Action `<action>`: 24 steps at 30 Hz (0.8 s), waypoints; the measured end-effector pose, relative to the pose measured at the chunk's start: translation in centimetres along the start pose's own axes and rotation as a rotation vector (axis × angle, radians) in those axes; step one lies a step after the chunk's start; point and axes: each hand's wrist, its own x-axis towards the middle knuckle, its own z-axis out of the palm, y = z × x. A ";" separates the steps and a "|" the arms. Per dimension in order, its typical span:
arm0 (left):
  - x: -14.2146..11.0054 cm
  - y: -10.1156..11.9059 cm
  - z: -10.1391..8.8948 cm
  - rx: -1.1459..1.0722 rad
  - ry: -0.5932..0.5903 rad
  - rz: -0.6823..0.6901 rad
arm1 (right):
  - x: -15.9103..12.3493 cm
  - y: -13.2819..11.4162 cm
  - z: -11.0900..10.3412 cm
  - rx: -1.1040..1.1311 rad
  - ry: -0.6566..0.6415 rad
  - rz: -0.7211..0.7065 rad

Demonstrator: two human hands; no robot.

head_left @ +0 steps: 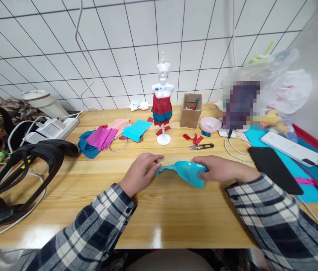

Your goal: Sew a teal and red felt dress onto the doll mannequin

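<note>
A turquoise piece of cloth hangs from my right hand, pinched between thumb and fingers at its right end. A small white and dark bit shows by the right fingertips; I cannot make out what it is. My left hand is at the cloth's narrow left end, thumb tip against or beside it, index finger stretched out and apart from the thumb. Behind the hands stands a small white dress form wearing a red and teal layered skirt. Thread snips lie beyond my right hand.
Cloth pieces in turquoise, magenta and teal lie back left. Red scraps, a cardboard box and a pink bowl stand behind. A phone lies right, a black headset left.
</note>
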 end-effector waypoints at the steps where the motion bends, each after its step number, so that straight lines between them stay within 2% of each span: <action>1: 0.0 0.3 0.3 0.034 -0.019 0.007 | 0.2 0.1 0.2 -0.008 0.021 -0.002; 5: -0.2 0.4 0.8 0.153 -0.125 -0.001 | 0.9 -0.2 1.0 -0.037 0.178 0.067; 9: -0.3 -0.8 -0.1 0.220 -0.202 0.028 | 1.0 -0.6 1.4 -0.102 0.208 0.086; 12: -0.5 -1.4 -1.1 0.277 -0.210 0.037 | 1.1 -0.5 1.5 -0.090 0.236 0.043; 15: -0.6 -1.0 -1.5 0.285 -0.195 0.058 | 1.5 -0.4 1.9 -0.112 0.328 -0.011; 20: -0.3 0.6 0.2 0.174 -0.209 0.139 | 1.9 -0.3 2.8 -0.157 0.429 -0.065; 24: -0.1 0.5 1.3 0.184 -0.255 0.157 | 2.0 0.4 3.3 -0.173 0.455 -0.135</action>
